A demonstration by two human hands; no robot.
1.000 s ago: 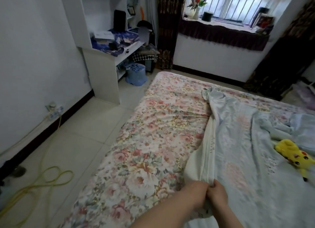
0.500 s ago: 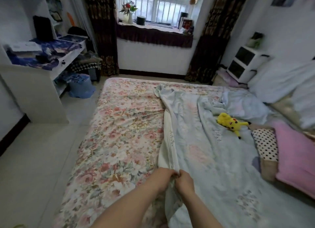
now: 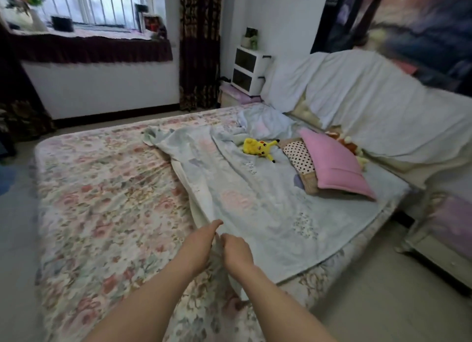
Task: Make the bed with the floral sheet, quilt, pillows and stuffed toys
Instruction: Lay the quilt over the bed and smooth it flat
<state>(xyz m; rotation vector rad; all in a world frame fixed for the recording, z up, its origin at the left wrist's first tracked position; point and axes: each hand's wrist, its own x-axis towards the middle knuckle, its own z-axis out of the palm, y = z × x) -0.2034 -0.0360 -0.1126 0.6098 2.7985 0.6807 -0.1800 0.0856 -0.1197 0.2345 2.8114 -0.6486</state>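
From the head view, both hands meet at the near edge of the quilt (image 3: 255, 203), well in front of the pink pillow (image 3: 332, 167). The left hand (image 3: 201, 242) and right hand (image 3: 236, 249) sit side by side, almost touching, with a bunched fold of the pale blue fabric pinched between them. The fingers are curled under and mostly hidden, but they appear to be closed on the cloth. Gripping one edge with both hands probably lets the person draw the quilt out over the bare half of the bed.

The quilt covers only the half of the bed on the pillow's side, and its long edge is folded back on itself. The floral sheet (image 3: 102, 201) lies flat and exposed on the half far to the left of the pillow. A yellow stuffed toy (image 3: 256, 147) lies on the quilt just left of the pillow, and a polka-dot cushion (image 3: 298, 155) is tucked against the pillow between them. A second toy (image 3: 350, 143) peeks out from behind the pillow.

A white cloth (image 3: 370, 106) is draped over the headboard behind the pillow. Farther back and to the left stand a small white cabinet (image 3: 249, 70), a dark patterned curtain (image 3: 200, 47) and a window ledge (image 3: 89, 35). Pale floor (image 3: 383, 303) shows in front of the pillow.
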